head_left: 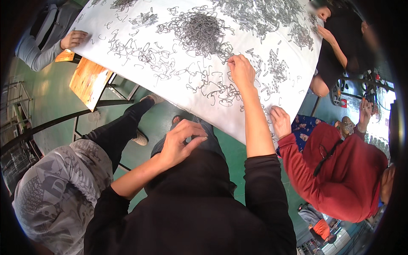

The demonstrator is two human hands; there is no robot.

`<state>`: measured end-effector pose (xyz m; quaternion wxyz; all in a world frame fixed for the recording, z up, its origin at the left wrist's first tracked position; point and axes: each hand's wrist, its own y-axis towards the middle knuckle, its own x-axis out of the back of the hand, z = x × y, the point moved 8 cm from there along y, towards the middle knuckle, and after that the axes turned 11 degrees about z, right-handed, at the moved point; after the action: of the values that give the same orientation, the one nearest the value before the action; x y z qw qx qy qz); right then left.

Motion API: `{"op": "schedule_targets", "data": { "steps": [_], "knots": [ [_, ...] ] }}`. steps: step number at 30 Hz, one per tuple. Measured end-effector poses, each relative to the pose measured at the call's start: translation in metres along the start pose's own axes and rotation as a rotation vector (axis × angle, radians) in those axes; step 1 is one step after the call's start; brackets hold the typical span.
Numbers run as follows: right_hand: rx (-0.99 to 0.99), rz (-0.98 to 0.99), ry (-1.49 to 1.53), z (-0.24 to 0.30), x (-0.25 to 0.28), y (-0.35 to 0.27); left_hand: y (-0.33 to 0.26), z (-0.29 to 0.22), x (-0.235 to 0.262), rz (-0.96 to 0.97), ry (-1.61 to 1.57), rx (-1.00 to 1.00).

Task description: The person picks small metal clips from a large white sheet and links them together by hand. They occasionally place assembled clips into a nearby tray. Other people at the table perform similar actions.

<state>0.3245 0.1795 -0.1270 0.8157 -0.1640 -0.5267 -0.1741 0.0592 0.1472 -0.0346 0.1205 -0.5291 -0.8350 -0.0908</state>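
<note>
Curved dark wire hooks lie scattered over a white-covered table (140, 78), with a dense heap of hooks (199, 34) farther in. My right hand (242, 72) reaches over the table to the heap's near right edge, thumb and fingers pinched beside a few loose hooks (223, 54). Whatever is between those fingertips is hidden. Short of the table edge, above my lap, my left hand (180, 142) is held with thumb and fingertips together. Something tiny shows at its fingertips, too small to name. Loose hooks (223, 95) lie between my hands along the near side.
Straight, narrow dark pieces (276, 70) lie right of my right hand, more of them (259, 17) beyond. A person in a red top (340, 174) works close on my right, a person in a grey patterned top (63, 187) sits left. Other people's hands (74, 39) rest at the table's edges. A wooden stool (89, 80) stands left.
</note>
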Motion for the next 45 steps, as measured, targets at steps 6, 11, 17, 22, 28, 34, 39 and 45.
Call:
{"op": "schedule_targets", "data": {
  "steps": [6,11,17,22,28,34,39,45],
  "knots": [
    [0.118,0.16,-0.268,0.001,-0.024,0.016,-0.001,0.005,0.0,-0.052,-0.029,0.025],
    [0.067,0.178,-0.161,-0.001,-0.023,0.008,-0.004,0.008,-0.002,-0.059,-0.026,0.017],
    [0.057,0.164,0.174,0.001,-0.009,-0.001,-0.008,0.008,-0.004,-0.065,-0.021,-0.003],
    [-0.188,0.365,0.151,-0.032,-0.02,-0.023,-0.011,0.008,-0.006,-0.065,-0.052,0.011],
    [-0.077,-0.093,0.245,-0.025,0.028,-0.044,-0.014,0.007,-0.008,-0.078,-0.05,-0.004],
    [-0.213,0.039,0.243,-0.022,0.023,-0.036,-0.018,0.009,-0.01,-0.08,-0.037,-0.042],
    [-0.426,0.251,-0.037,-0.044,0.004,-0.046,-0.022,0.012,-0.013,-0.08,-0.036,-0.066],
    [-0.413,0.036,0.944,-0.043,0.0,-0.094,-0.029,0.019,-0.014,-0.103,-0.042,-0.059]
  ]
}}
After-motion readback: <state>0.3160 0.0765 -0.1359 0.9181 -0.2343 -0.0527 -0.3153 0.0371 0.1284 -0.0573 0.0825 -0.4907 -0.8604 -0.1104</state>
